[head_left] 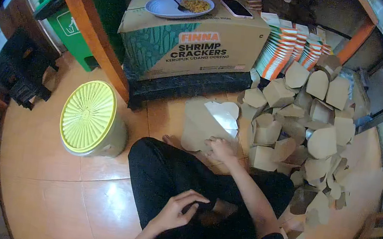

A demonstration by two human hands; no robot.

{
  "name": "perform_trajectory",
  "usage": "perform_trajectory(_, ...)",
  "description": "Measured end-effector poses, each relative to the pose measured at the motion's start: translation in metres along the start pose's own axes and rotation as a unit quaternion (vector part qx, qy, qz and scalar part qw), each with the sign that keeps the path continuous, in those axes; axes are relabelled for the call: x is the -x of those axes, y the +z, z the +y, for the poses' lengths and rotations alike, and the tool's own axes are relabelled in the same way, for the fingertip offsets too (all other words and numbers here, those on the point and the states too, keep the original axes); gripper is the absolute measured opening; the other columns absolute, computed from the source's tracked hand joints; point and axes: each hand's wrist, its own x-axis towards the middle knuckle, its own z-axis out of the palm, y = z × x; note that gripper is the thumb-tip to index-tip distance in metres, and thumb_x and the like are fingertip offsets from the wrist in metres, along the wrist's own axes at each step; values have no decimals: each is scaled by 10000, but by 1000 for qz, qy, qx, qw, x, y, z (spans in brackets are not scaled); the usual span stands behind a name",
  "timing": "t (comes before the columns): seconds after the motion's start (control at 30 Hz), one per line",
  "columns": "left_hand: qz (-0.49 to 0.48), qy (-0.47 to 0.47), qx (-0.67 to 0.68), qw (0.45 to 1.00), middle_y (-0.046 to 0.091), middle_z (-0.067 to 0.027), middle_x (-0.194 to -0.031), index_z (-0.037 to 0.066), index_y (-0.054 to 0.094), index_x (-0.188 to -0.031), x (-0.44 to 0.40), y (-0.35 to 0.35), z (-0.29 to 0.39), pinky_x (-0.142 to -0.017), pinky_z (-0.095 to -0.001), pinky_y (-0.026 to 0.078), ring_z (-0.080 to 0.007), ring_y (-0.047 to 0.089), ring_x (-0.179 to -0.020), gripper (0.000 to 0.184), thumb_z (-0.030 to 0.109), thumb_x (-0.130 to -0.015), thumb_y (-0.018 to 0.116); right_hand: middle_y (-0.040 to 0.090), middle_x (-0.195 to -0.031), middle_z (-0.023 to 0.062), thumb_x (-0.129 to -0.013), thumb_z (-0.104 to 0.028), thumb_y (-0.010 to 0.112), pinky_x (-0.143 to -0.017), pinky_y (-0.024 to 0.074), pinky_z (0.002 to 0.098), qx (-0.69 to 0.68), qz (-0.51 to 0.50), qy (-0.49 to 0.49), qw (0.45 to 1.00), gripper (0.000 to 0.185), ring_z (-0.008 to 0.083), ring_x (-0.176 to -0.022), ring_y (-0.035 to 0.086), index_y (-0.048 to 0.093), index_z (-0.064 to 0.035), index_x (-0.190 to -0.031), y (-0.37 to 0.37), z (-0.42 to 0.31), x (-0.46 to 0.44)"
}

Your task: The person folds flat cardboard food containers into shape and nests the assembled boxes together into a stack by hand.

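A flat brown paperboard sheet [201, 121] with rounded flaps lies on the tiled floor in front of the crossed legs, and a white glossy flap [223, 115] shows at its upper right. My right hand [220, 149] rests on the sheet's lower edge with its fingers bent; whether it pinches the board cannot be made out. Over the lap, my left hand [181, 210] hangs with thumb and fingers curved and apart, holding nothing. To the right is a large pile of folded brown paperboard boxes [321, 141].
A lidded tub [88, 115] stands on the left floor. Behind the sheet, a cracker carton [191, 47] bears a plate [155, 6] of food and a phone [236, 8]. Orange-and-white stacks [277, 53] stand beside it. A green bin [75, 27] is behind an orange post [86, 18].
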Motion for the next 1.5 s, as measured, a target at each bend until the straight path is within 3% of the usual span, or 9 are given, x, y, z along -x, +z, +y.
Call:
perform_trajectory(0.37, -9, 19, -8, 1000, 679, -134, -1053, 47, 688, -1100, -14, 6, 0, -933, -359, 513, -286, 662, -1010, 307, -82, -835, 604, 624, -1132, 109, -700, -217, 774, -883, 519, 480, 17, 167, -105, 980, 360, 342, -1082, 611, 688, -87, -1024, 16, 14, 0)
perform_trajectory(0.77, -36, -16, -24, 999, 670, -129, -1104, 64, 688, -1120, -13, 4, -3, -969, -358, 490, -290, 639, -1078, 320, -68, -842, 604, 660, -1090, 141, -807, -193, 624, -856, 536, 468, 47, 49, 8, 998, 321, 340, -1025, 633, 674, -92, -1107, 0, 18, -11)
perform_trajectory(0.87, 61, 66, -95, 991, 644, -130, -1179, 74, 683, -1130, -22, -14, 7, -1037, -402, 436, -309, 588, -1159, 335, -38, -818, 638, 665, -1111, 115, -859, -132, 547, -913, 484, 468, 16, 315, -36, 948, 260, 305, -1122, 585, 691, -127, -1076, -64, -2, 24)
perform_trajectory(0.97, 187, 93, -201, 957, 446, -199, -1441, 17, 429, -1417, -35, -46, 7, -1165, -471, 249, -359, 387, -1381, 794, 219, -736, 784, 637, -1067, 93, -820, -119, 569, -1018, 385, 435, 23, 300, -93, 949, 259, 272, -1158, 526, 686, -110, -1051, -143, -33, 66)
perform_trajectory(1.03, 203, 105, -169, 959, 340, -210, -1534, 17, 294, -1509, -46, -61, 28, -1203, -460, 163, -345, 277, -1457, 978, 245, -718, 822, 613, -1059, 92, -799, -109, 581, -1053, 339, 441, 8, 265, -140, 954, 263, 276, -1148, 518, 684, -110, -1041, -180, -61, 92)
perform_trajectory(1.17, -96, 126, 137, 978, 209, -183, -1608, -22, 169, -1546, -62, -59, 30, -1217, -424, 117, -306, 200, -1493, 1118, 245, -704, 854, 527, -1009, 68, -781, -142, 627, -1058, 286, 455, 15, 319, -194, 928, 178, 268, -1103, 493, 676, -121, -950, -207, -116, 127)
perform_trajectory(1.27, -118, 58, 423, 896, 271, -174, -1581, -28, 209, -1537, -61, -28, 30, -1171, -413, 267, -302, 267, -1466, 971, 102, -771, 791, 497, -1073, 46, -773, -150, 622, -1063, 267, 498, -7, 389, -166, 906, 206, 278, -1164, 461, 670, -159, -973, -194, -137, 134)
perform_trajectory(1.4, 2, 119, 55, 991, 346, -180, -1535, -4, 368, -1474, -81, 4, 17, -1127, -435, 333, -326, 340, -1424, 771, 88, -804, 739, 535, -1031, 69, -842, -188, 617, -955, 336, 476, -10, 459, -94, 884, 130, 295, -1069, 491, 662, -141, -953, -172, -125, 120)
perform_trajectory(1.5, 19, 118, -145, 982, 372, -171, -1522, 66, 447, -1428, -98, 1, 3, -1194, -499, 205, -379, 283, -1449, 781, 138, -723, 776, 522, -927, 68, -915, -139, 581, -850, 388, 351, -160, 588, 3, 793, 90, 252, -927, 510, 638, -72, -903, -156, -83, 112)
